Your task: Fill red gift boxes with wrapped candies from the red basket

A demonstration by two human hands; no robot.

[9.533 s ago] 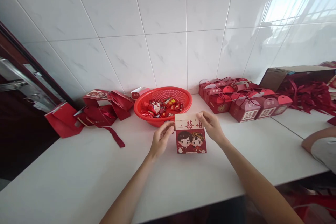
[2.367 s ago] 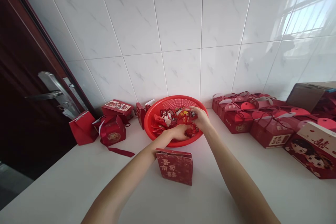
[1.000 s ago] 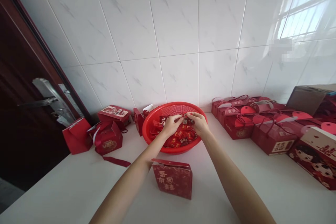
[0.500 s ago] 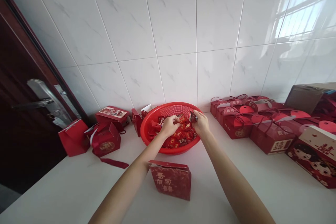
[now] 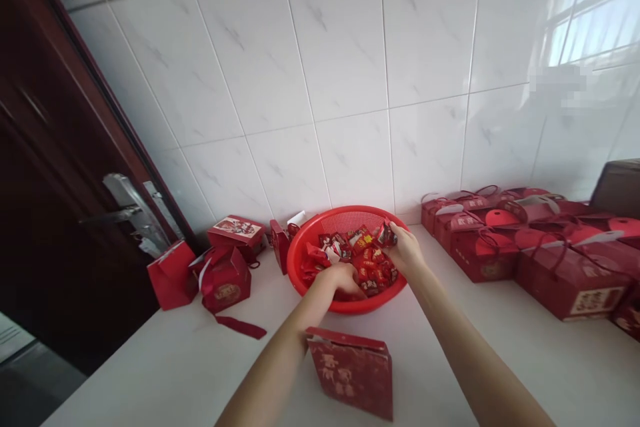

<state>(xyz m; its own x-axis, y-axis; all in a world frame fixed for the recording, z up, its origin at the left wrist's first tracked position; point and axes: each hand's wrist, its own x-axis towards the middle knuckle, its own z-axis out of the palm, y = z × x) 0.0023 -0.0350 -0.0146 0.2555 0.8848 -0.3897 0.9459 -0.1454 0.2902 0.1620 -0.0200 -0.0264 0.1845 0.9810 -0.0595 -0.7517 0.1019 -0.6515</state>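
A red plastic basket (image 5: pixel 345 308) stands against the wall with many wrapped candies (image 5: pixel 367 257) inside. My left hand (image 5: pixel 345 279) reaches down among the candies at the near side of the basket; its fingertips are hidden, so I cannot see whether it grips any. At the basket's right rim, my right hand (image 5: pixel 404 248) is closed on a dark red wrapped candy (image 5: pixel 387 235), held above the pile. In front of the basket a red gift box (image 5: pixel 353 373) with pale writing stands upright near my left forearm, its top flap slightly raised.
Several red gift boxes with handles (image 5: pixel 483 260) are packed along the right. To the left stand a red bag (image 5: pixel 173 277), a hexagonal box (image 5: pixel 227 287) with a trailing ribbon (image 5: pixel 241 327), and a box with a printed lid (image 5: pixel 239 228). A dark door (image 5: pixel 60 147) borders the table's left edge.
My left hand has moved nearer and lower into the candies, its fingers now hidden. My right hand still holds a candy by the right rim. The whole view has shifted.
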